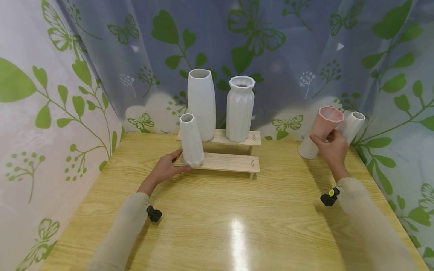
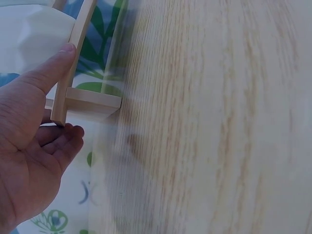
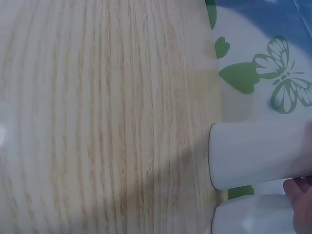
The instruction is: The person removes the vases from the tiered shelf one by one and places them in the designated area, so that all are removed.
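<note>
Right hand [image 1: 333, 148] grips the pink-and-white vase [image 1: 320, 126] at the rear right of the counter [image 1: 203, 210], just beside a slim white vase [image 1: 350, 127]. Left hand [image 1: 164, 167] pinches the lower left end of the wooden stand [image 1: 230, 162]. Pink-and-white vase probably ceramic: stiff, smooth, breakable; best held mid-body.

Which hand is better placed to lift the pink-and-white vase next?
Right, I'd judge: the right hand grips the pink-and-white vase, whereas the left hand is well away, holding the left end of the lower wooden shelf.
</note>
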The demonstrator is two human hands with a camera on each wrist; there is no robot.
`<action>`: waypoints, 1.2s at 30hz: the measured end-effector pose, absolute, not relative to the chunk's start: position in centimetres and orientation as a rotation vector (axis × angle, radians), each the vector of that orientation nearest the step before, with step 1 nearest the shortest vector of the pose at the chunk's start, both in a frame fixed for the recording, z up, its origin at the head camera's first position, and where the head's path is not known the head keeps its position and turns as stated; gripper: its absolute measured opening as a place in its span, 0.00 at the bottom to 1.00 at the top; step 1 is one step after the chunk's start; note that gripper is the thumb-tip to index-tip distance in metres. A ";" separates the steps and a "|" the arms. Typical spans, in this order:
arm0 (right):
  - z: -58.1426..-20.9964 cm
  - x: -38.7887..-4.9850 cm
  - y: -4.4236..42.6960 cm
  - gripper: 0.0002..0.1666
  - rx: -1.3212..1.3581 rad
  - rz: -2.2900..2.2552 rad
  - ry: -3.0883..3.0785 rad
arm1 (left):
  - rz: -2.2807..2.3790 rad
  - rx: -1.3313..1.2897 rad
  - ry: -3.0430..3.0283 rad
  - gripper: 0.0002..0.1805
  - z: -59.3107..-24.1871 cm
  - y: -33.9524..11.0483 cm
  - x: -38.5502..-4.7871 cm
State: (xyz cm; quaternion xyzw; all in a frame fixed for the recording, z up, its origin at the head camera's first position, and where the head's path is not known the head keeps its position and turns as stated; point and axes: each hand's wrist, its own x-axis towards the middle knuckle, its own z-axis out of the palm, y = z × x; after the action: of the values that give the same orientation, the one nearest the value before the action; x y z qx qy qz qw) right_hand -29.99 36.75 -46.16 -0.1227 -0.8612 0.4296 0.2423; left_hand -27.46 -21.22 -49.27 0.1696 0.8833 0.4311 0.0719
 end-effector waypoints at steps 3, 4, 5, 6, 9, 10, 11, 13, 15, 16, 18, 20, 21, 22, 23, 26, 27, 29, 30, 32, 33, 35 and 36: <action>-46.0 -29.7 36.7 0.42 -0.349 1.210 -2.343 | 1.302 0.506 2.646 0.54 -49.3 -21.2 -27.4; -45.9 -29.6 36.7 0.42 -0.358 1.222 -2.343 | 1.303 0.506 2.644 0.54 -49.3 -21.3 -27.4; -45.9 -29.5 36.7 0.42 -0.368 1.230 -2.343 | 1.304 0.507 2.642 0.54 -49.3 -21.3 -27.4; -45.8 -29.3 36.7 0.42 -0.381 1.235 -2.344 | 1.303 0.504 2.642 0.54 -49.3 -21.3 -27.4; -45.7 -28.8 36.7 0.43 -0.425 1.257 -2.347 | 1.297 0.509 2.639 0.54 -49.3 -21.3 -27.3; -45.7 -28.6 36.8 0.44 -0.438 1.269 -2.347 | 1.297 0.510 2.639 0.54 -49.3 -21.3 -27.3; -45.7 -28.4 36.7 0.44 -0.451 1.284 -2.343 | 1.297 0.511 2.638 0.54 -49.3 -21.3 -27.3; -45.6 -28.0 36.6 0.46 -0.481 1.312 -2.340 | 1.294 0.512 2.639 0.54 -49.3 -21.3 -27.4; -45.6 -27.5 36.4 0.47 -0.506 1.334 -2.337 | 1.285 0.514 2.644 0.54 -49.3 -21.3 -27.4; -45.6 -27.3 36.3 0.48 -0.512 1.339 -2.333 | 1.282 0.512 2.647 0.54 -49.2 -21.3 -27.5; -45.5 -26.7 36.0 0.48 -0.512 1.338 -2.324 | 1.279 0.509 2.649 0.54 -49.2 -21.3 -27.5; -45.4 -26.2 35.7 0.47 -0.493 1.325 -2.316 | 1.279 0.507 2.646 0.54 -49.2 -21.2 -27.6; -45.4 -25.9 35.5 0.47 -0.481 1.315 -2.316 | 1.281 0.504 2.643 0.54 -49.1 -21.2 -27.5; -45.5 -25.7 35.3 0.46 -0.467 1.305 -2.313 | 1.281 0.503 2.642 0.54 -49.1 -21.2 -27.5; -45.5 -25.5 35.1 0.45 -0.455 1.296 -2.312 | 1.281 0.503 2.640 0.54 -49.0 -21.2 -27.6; -45.4 -24.9 34.4 0.42 -0.432 1.282 -2.324 | 1.273 0.508 2.637 0.53 -49.0 -21.2 -27.5; -45.4 -24.7 34.1 0.42 -0.427 1.285 -2.328 | 1.271 0.509 2.638 0.53 -49.0 -21.2 -27.5; -45.3 -24.4 33.6 0.41 -0.411 1.303 -2.329 | 1.271 0.513 2.640 0.53 -48.9 -21.2 -27.5; -45.3 -24.3 33.3 0.40 -0.399 1.314 -2.327 | 1.268 0.516 2.643 0.53 -48.9 -21.2 -27.5; -45.2 -24.1 32.8 0.40 -0.371 1.332 -2.315 | 1.265 0.519 2.649 0.52 -48.9 -21.2 -27.5; -45.2 -24.0 32.5 0.40 -0.355 1.344 -2.307 | 1.264 0.519 2.651 0.52 -48.9 -21.2 -27.5; -45.1 -24.0 32.0 0.39 -0.315 1.363 -2.291 | 1.263 0.521 2.654 0.52 -48.9 -21.2 -27.5; -45.1 -23.9 31.8 0.38 -0.299 1.379 -2.283 | 1.261 0.522 2.655 0.52 -48.9 -21.2 -27.5</action>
State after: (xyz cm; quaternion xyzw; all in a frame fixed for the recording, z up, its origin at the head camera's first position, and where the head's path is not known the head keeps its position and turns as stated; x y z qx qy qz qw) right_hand -23.93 31.79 -45.05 -0.1086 -0.8285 0.5003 0.2269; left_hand -27.53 -21.21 -48.94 0.1742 0.8867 0.4211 0.0782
